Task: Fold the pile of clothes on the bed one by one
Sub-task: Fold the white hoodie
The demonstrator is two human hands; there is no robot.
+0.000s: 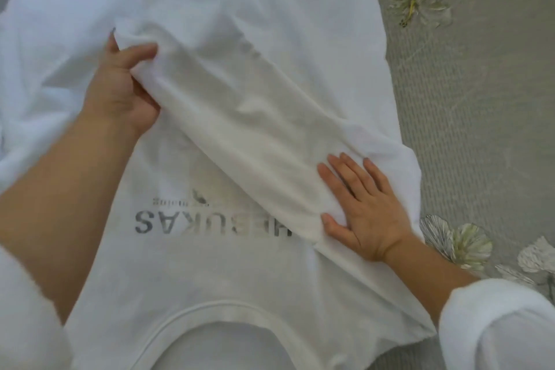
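White sweatshirt (210, 264) spread flat on the bed (480, 99) — left hand (120, 90) pinches the folded-over sleeve (240, 129) end, right hand (366, 210) presses it, fingers straight.

Hands (368, 207) on white sweatshirt sleeve (240, 117)

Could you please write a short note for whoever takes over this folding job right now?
Hands: the left hand grips the end of the sleeve; the right hand presses flat on it near the shoulder.
Things: the white sweatshirt lies spread on the grey bedspread, collar nearest the person.
Done: one sleeve laid diagonally across the body.
Left: fold in the other side, then the body. No other clothes are in view.
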